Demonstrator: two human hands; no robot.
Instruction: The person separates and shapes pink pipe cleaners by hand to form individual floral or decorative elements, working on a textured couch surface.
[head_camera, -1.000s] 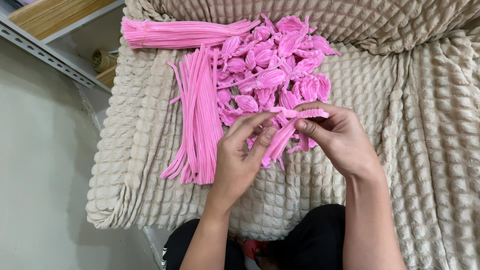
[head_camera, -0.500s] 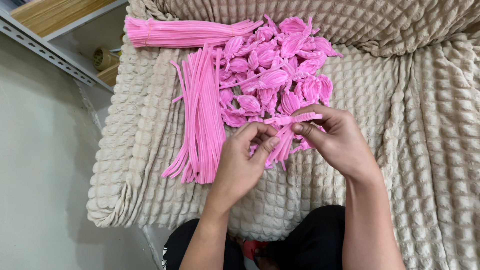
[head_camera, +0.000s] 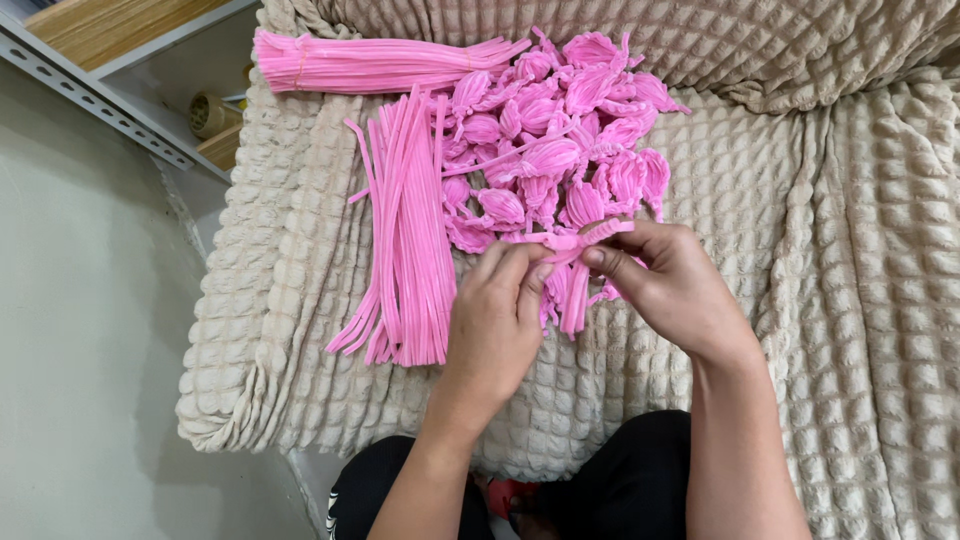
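My left hand (head_camera: 500, 320) and my right hand (head_camera: 672, 285) together pinch a pink pipe-cleaner piece (head_camera: 575, 240), a short bundle with loose ends hanging down between the hands. Just beyond my fingers lies a heap of finished pink petal shapes (head_camera: 560, 150). To the left of my left hand a loose sheaf of straight pink pipe cleaners (head_camera: 405, 230) lies lengthwise on the beige bubble-textured cover (head_camera: 800, 300). A tied bundle of pink pipe cleaners (head_camera: 370, 62) lies across the far edge.
The beige cover drapes over a seat with a folded edge at the left (head_camera: 215, 400). A metal shelf rail (head_camera: 90, 85) with wooden sticks and a tape roll (head_camera: 207, 112) stands at the upper left. Pale floor (head_camera: 80, 350) is on the left. My dark-clothed knees (head_camera: 620, 490) are below.
Both hands have shifted slightly and worked the pink piece between the fingertips; the left fingers have curled closer around it. The piles have not moved.
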